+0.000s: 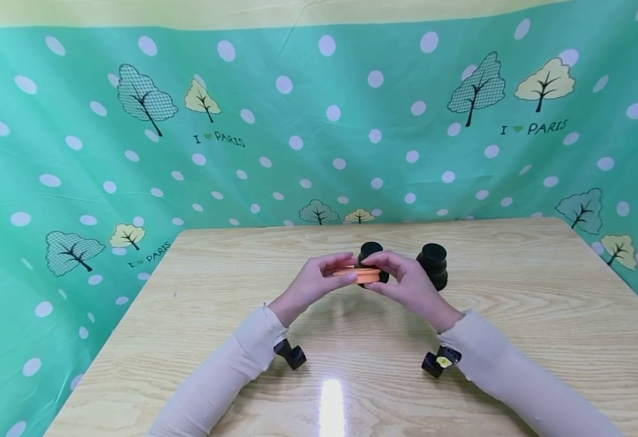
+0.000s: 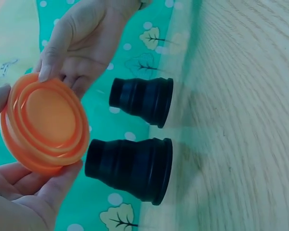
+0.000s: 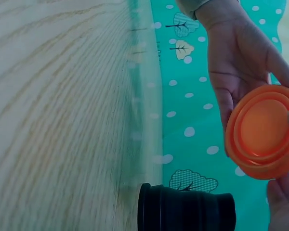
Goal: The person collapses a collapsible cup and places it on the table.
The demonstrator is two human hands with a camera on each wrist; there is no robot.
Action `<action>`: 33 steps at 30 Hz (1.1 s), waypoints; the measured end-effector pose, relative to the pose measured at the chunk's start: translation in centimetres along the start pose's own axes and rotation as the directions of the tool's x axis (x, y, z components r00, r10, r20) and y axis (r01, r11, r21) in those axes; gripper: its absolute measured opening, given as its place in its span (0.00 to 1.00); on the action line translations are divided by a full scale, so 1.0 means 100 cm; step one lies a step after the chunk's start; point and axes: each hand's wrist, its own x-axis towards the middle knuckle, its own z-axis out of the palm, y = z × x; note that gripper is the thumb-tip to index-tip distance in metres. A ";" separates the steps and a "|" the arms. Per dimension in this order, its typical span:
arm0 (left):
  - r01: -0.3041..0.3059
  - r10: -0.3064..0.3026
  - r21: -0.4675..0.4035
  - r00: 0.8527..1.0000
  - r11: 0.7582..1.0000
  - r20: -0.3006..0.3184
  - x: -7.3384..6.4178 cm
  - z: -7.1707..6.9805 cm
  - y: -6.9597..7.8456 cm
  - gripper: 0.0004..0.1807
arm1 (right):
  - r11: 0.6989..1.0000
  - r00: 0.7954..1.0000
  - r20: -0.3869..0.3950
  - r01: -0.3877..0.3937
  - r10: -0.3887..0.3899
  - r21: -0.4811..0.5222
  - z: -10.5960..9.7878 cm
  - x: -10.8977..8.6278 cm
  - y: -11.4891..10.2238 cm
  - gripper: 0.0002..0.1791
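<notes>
Both hands hold a flattened orange collapsible cup [image 1: 368, 278] a little above the table, one at each side. My left hand [image 1: 314, 281] pinches its left edge, with the thumb along the near side. My right hand [image 1: 410, 286] grips the opposite edge between thumb and fingers. Concentric rings show on the cup's face in the left wrist view, where the cup [image 2: 52, 118] is tilted. Behind the hands stands a black stepped cup [image 1: 371, 247], narrow end up and partly hidden. Another black cup [image 1: 433, 267] stands to its right, beyond the right hand.
A light wood-grain table [image 1: 231, 273] lies under the hands. Behind and to the sides hangs a green dotted cloth [image 1: 275, 121] printed with trees. Black devices are strapped to the left wrist [image 1: 291, 355] and the right wrist [image 1: 440, 360].
</notes>
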 end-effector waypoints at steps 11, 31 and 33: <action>-0.131 0.137 0.081 0.987 0.988 -0.082 -0.008 -0.004 -0.005 0.38 | 0.975 0.978 0.102 -0.195 0.184 0.105 -0.002 0.004 0.003 0.39; -0.242 0.247 0.167 0.969 0.956 -0.010 -0.026 0.000 0.015 0.43 | 0.959 0.963 0.158 -0.241 0.217 0.151 0.005 0.004 0.006 0.37; -0.232 0.234 0.164 0.972 0.959 0.003 -0.026 -0.001 0.015 0.44 | 0.964 0.970 0.149 -0.216 0.193 0.157 0.005 0.004 0.005 0.37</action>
